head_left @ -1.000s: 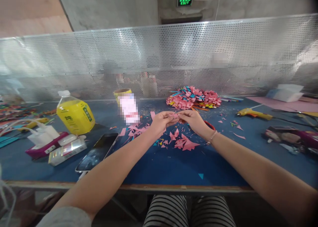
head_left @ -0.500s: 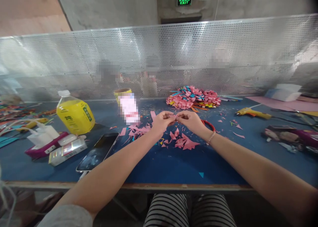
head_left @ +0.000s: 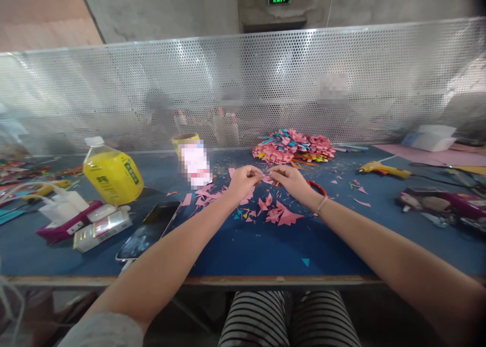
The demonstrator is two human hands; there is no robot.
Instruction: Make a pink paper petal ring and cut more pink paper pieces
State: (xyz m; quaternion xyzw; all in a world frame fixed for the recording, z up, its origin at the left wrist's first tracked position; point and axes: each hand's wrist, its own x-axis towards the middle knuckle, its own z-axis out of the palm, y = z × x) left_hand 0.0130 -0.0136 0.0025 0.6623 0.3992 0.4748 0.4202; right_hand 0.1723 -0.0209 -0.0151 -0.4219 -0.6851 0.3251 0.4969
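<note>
My left hand [head_left: 243, 182] and my right hand [head_left: 288, 181] meet over the middle of the blue table, both with fingers pinched. Between their fingertips shows a small pink piece of paper [head_left: 267, 178]; its exact shape is too small to make out. Pink paper scraps [head_left: 284, 214] lie below the hands, some cut to points. More pink strips [head_left: 207, 195] are scattered to the left of my left hand. Red scissor handles [head_left: 318, 187] show beside my right wrist, with the rest hidden behind the hand.
A pile of pink and coloured paper pieces [head_left: 292, 147] lies at the back. On the left stand a yellow bottle [head_left: 116, 175], a lit phone [head_left: 195, 165] against a tape roll, a dark phone [head_left: 150, 230] and a power strip [head_left: 72, 225]. A yellow glue gun [head_left: 385, 170] lies right.
My fingertips have drawn slightly apart, and more of the pink paper shows between them. The whole view has shifted a little; the things on the table stay in place.
</note>
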